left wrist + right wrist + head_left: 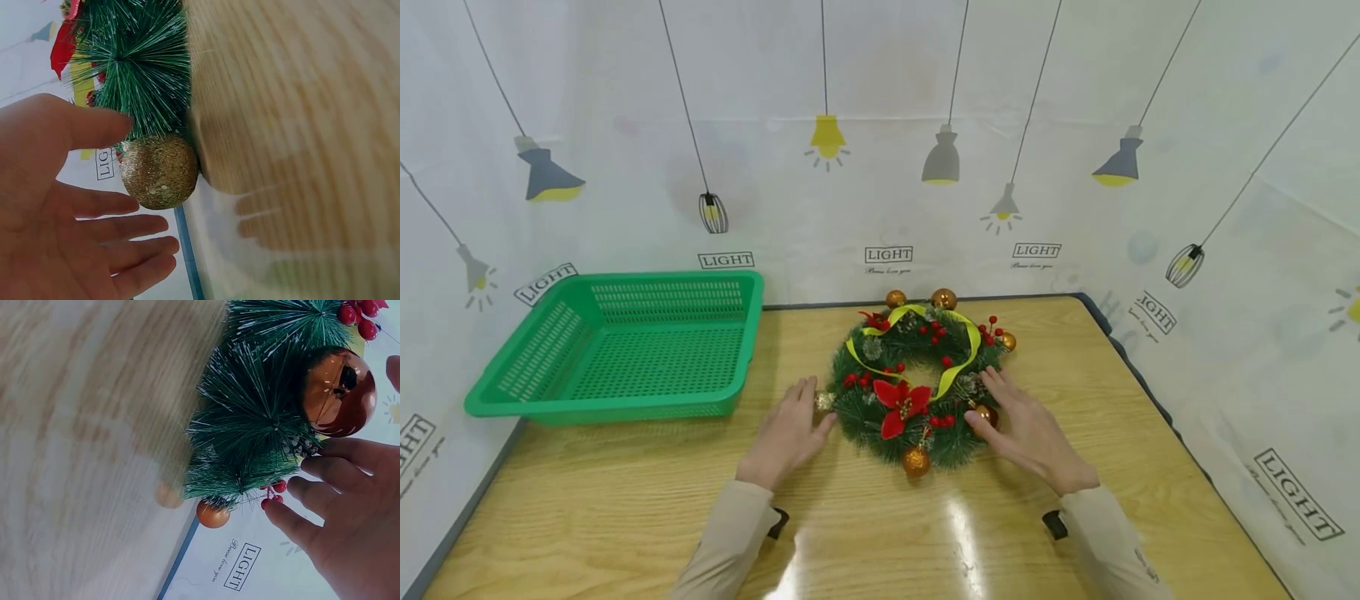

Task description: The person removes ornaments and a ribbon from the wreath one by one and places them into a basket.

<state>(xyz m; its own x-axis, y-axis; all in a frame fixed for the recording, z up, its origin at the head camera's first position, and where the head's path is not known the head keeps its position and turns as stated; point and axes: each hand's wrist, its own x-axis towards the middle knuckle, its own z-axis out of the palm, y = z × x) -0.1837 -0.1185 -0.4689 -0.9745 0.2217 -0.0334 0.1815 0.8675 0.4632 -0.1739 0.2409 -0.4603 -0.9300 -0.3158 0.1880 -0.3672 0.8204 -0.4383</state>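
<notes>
A green Christmas wreath [857, 417] lies on the wooden table, trimmed with a red poinsettia [901, 408], red berries, pinecones, gold and copper baubles and a loose yellow-green ribbon [970, 342]. My left hand [786, 433] is at the wreath's left side, fingers extended beside a glittery gold bauble [160, 172]; in the left wrist view the thumb overlaps the needles just above it. On the right side, my right hand [1030, 429] has its fingers spread at the wreath's edge, close to a shiny copper bauble [340, 392] and a pinecone [300, 445]. Neither hand grips anything.
To the left stands a green plastic basket [741, 350] with perforated walls, nothing in it. The wooden table [865, 533] runs back to a white wall covering [880, 192] printed with hanging lamps. Dark edging [1093, 312] follows the table's right border.
</notes>
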